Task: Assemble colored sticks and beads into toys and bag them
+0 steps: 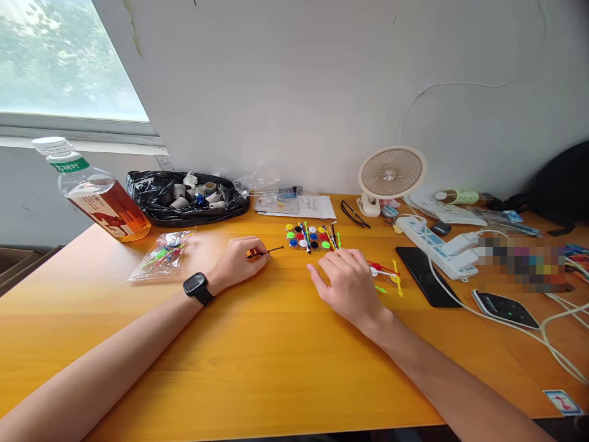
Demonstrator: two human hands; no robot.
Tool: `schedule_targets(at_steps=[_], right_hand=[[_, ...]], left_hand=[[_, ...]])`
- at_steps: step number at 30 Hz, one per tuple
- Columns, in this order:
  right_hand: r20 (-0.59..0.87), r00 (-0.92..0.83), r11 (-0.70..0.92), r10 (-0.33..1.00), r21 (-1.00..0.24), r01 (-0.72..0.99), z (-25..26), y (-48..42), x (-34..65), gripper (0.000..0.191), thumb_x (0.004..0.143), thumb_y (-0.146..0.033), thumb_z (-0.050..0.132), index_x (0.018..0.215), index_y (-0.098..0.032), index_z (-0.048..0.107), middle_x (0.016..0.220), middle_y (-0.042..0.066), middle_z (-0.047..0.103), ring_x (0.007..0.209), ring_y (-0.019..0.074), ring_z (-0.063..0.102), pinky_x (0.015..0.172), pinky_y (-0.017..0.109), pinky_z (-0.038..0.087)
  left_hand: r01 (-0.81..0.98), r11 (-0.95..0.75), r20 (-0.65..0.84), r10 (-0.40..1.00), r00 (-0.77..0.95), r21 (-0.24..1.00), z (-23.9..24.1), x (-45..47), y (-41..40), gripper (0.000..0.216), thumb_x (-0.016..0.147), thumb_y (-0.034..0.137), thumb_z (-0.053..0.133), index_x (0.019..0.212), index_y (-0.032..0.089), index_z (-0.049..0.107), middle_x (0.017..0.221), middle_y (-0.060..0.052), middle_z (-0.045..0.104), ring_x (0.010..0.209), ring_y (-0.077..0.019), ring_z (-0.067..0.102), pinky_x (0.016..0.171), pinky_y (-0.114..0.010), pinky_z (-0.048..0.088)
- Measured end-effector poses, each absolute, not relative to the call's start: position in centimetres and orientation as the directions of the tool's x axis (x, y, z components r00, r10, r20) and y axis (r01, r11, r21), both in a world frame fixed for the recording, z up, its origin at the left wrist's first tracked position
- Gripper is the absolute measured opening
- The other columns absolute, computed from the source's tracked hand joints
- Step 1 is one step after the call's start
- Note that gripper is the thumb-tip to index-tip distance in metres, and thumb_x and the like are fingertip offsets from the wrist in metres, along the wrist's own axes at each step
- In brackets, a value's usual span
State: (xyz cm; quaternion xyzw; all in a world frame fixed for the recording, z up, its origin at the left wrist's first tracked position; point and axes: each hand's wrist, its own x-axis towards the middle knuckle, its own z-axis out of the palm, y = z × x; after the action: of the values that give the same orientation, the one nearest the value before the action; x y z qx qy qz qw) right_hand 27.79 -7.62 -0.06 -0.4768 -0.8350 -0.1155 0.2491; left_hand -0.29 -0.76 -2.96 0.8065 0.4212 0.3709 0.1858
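Note:
My left hand (239,261) rests on the wooden table with thumb and fingers pinched around a thin black plastic arrow (275,248), which points to the right. My right hand (347,285) hovers over or touches the table to the right, thumb held away from the bent fingers; the fingertips are partly hidden and nothing shows in its grasp. Just beyond it are rows of small round plastic pieces (313,237) in several colours. Loose coloured plastic arrows (339,239) lie at their right end. Red, white, yellow and green arrows (396,279) lie beside my right hand.
At left stand a tea bottle (103,205), a clear bag of plastic parts (163,255) and a black bag (184,212) with grey pieces. A small fan (391,175), glasses (354,215), black phone (426,276), power strip (437,248) and white cables line the back and right.

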Motion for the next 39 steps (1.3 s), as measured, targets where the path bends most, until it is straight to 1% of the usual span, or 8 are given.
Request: schedule_targets(at_steps=[3, 5, 7, 11, 15, 21, 33, 39], right_hand=[[0.470, -0.485, 0.620, 0.738, -0.187, 0.762, -0.7, -7.9, 27.1, 0.018, 0.105, -0.028, 0.058, 0.112, -0.020, 0.073, 0.107, 0.013, 0.075, 0.101, 0.0307, 0.066, 0.091, 0.047, 0.050], [0.450, -0.514, 0.659, 0.731, -0.269, 0.702, -1.3, -8.0, 26.6, 0.024, 0.105, -0.025, 0.058, 0.126, -0.022, 0.069, 0.120, 0.013, 0.074, 0.109, 0.0304, 0.067, 0.096, 0.047, 0.052], [0.454, -0.507, 0.664, 0.733, -0.313, 0.679, -1.8, -8.1, 26.3, 0.026, 0.107, -0.022, 0.055, 0.130, -0.023, 0.067, 0.125, 0.012, 0.072, 0.115, 0.0299, 0.066, 0.099, 0.047, 0.052], [0.479, -0.458, 0.647, 0.749, -0.377, 0.663, -2.3, -7.7, 26.2, 0.020, 0.108, -0.019, 0.053, 0.120, -0.023, 0.068, 0.116, 0.010, 0.074, 0.114, 0.0289, 0.065, 0.098, 0.046, 0.051], [0.429, -0.421, 0.598, 0.799, -0.498, 0.628, -3.0, -7.1, 26.4, 0.014, 0.107, -0.019, 0.056, 0.112, -0.024, 0.069, 0.104, 0.006, 0.075, 0.100, 0.0242, 0.068, 0.090, 0.039, 0.052], [0.380, -0.398, 0.549, 0.835, -0.624, 0.556, -3.7, -6.7, 26.4, 0.013, 0.106, -0.022, 0.058, 0.105, -0.024, 0.070, 0.099, 0.004, 0.074, 0.093, 0.0211, 0.068, 0.085, 0.034, 0.053], [0.329, -0.410, 0.508, 0.851, -0.711, 0.485, -3.6, -6.4, 26.4, 0.012, 0.104, -0.021, 0.059, 0.099, -0.023, 0.069, 0.095, 0.003, 0.072, 0.086, 0.0191, 0.066, 0.079, 0.031, 0.050], [0.304, -0.426, 0.499, 0.852, -0.719, 0.485, -3.5, -6.3, 26.4, 0.012, 0.103, -0.020, 0.059, 0.096, -0.022, 0.068, 0.093, 0.003, 0.071, 0.085, 0.0188, 0.065, 0.079, 0.031, 0.050]], left_hand=[[0.467, -0.618, 0.417, 0.779, 0.467, 0.632, -2.7, 1.0, -1.9, 0.010, 0.092, 0.024, 0.067, 0.088, 0.021, 0.076, 0.087, -0.004, 0.077, 0.077, -0.0175, 0.070, 0.075, -0.029, 0.056], [0.417, -0.638, 0.404, 0.751, 0.523, 0.647, -2.6, 2.0, -2.7, 0.010, 0.092, 0.023, 0.067, 0.090, 0.022, 0.076, 0.089, -0.005, 0.078, 0.079, -0.0180, 0.071, 0.077, -0.029, 0.057], [0.375, -0.654, 0.397, 0.724, 0.565, 0.657, -2.6, 2.7, -3.3, 0.010, 0.093, 0.024, 0.066, 0.091, 0.022, 0.076, 0.091, -0.005, 0.078, 0.080, -0.0183, 0.072, 0.078, -0.030, 0.058], [0.322, -0.668, 0.394, 0.689, 0.609, 0.671, -2.7, 3.2, -3.8, 0.011, 0.095, 0.025, 0.066, 0.091, 0.023, 0.076, 0.093, -0.005, 0.079, 0.083, -0.0182, 0.073, 0.081, -0.029, 0.058], [0.298, -0.665, 0.396, 0.683, 0.613, 0.685, -2.7, 3.1, -3.7, 0.010, 0.094, 0.021, 0.067, 0.092, 0.023, 0.077, 0.093, -0.004, 0.079, 0.082, -0.0174, 0.073, 0.081, -0.028, 0.059], [0.289, -0.653, 0.386, 0.687, 0.616, 0.700, -2.8, 2.9, -3.5, 0.010, 0.093, 0.023, 0.068, 0.093, 0.022, 0.079, 0.095, -0.006, 0.080, 0.083, -0.0186, 0.074, 0.082, -0.030, 0.060], [0.256, -0.685, 0.395, 0.640, 0.660, 0.682, -2.9, 2.8, -3.5, 0.011, 0.095, 0.023, 0.069, 0.086, 0.022, 0.074, 0.100, -0.006, 0.076, 0.087, -0.0175, 0.072, 0.081, -0.029, 0.057], [0.261, -0.665, 0.368, 0.648, 0.667, 0.699, -2.8, 3.0, -3.4, 0.014, 0.095, 0.022, 0.068, 0.081, 0.021, 0.070, 0.100, -0.005, 0.074, 0.085, -0.0160, 0.070, 0.079, -0.028, 0.055]])
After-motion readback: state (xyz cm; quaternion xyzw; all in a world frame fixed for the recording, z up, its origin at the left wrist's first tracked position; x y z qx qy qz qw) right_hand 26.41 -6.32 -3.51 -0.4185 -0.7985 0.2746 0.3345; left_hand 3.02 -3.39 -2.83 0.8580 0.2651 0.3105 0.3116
